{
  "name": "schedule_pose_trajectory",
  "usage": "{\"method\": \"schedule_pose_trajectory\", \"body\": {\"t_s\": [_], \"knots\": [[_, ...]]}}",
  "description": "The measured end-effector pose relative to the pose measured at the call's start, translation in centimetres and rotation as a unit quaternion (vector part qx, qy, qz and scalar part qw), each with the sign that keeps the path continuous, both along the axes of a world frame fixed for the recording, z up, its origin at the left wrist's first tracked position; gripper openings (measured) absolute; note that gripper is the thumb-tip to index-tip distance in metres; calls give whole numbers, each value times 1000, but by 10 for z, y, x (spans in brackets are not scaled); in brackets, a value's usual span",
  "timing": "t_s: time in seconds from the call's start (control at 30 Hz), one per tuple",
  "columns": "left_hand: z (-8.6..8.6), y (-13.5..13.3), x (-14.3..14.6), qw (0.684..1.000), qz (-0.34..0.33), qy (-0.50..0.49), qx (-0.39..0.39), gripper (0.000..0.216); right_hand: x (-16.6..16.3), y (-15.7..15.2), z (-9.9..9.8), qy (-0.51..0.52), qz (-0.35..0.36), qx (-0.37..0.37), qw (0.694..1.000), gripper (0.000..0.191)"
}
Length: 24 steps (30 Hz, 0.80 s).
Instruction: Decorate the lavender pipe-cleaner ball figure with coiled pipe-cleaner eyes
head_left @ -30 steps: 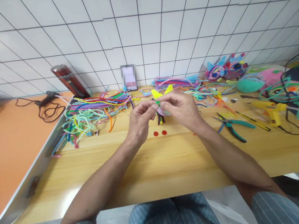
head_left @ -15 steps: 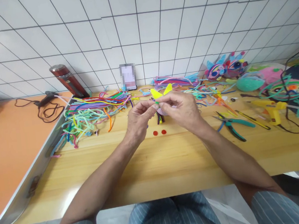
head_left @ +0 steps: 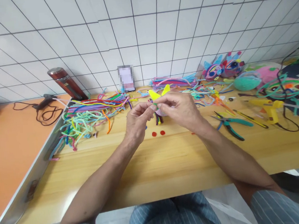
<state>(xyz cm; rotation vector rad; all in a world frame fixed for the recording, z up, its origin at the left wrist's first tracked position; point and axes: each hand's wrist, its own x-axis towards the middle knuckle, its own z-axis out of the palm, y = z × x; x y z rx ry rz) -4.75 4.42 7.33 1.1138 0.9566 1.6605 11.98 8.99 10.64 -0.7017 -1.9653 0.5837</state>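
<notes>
Currently pinched: a small green piece (head_left: 155, 106), held above the middle of the tabletop (head_left: 155, 174), nearer its far edge than its near edge.
Left fingers: on the left hand (head_left: 138, 123), thumb and forefinger are closed on the green piece from its left side.
Right fingers: on the right hand (head_left: 180, 110), thumb and forefinger are brought against the same piece from the right, tips almost meeting.
Yellow flaps: two pointed yellow flaps (head_left: 154, 94) are seen just beyond the fingertips; whether they are joined to the green piece cannot be told.
Dark strands: a bundle of dark strands (head_left: 159, 119) is partly hidden beneath the hands.
Weight: very little is to be expected; the green piece is judged light enough for fingertips alone.
Stiffness: probably soft and easily bent, so it could be creased by hard squeezing.
Slip: little is expected, though much of so small a piece is covered by the fingertips.
Best hold: opposite edges, lightly, with the flaps left unpressed.
</notes>
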Motion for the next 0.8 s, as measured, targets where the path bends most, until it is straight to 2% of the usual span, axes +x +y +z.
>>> {"method": "schedule_pose_trajectory", "body": {"t_s": [0.13,0.23,0.43,0.57,0.67,0.8], "knots": [[2,0,0,999,44,-22,11,24,-5,-2,-2,80,34,-86,993,20],[1,0,2,998,43,-36,10,20,-9,-3,-6,92,18,-83,992,16],[-1,-1,3,998,15,-46,26,18,-12,-4,-11,75,-1,-31,997,9],[3,-2,1,999,-10,-27,23,19,-8,-5,-5,27,-31,65,997,15],[6,-3,0,1000,-19,-19,11,20,-5,-6,0,0,-24,122,992,22],[7,-2,-3,999,-32,-16,3,24,-4,-6,1,-7,-6,128,992,23]]}}
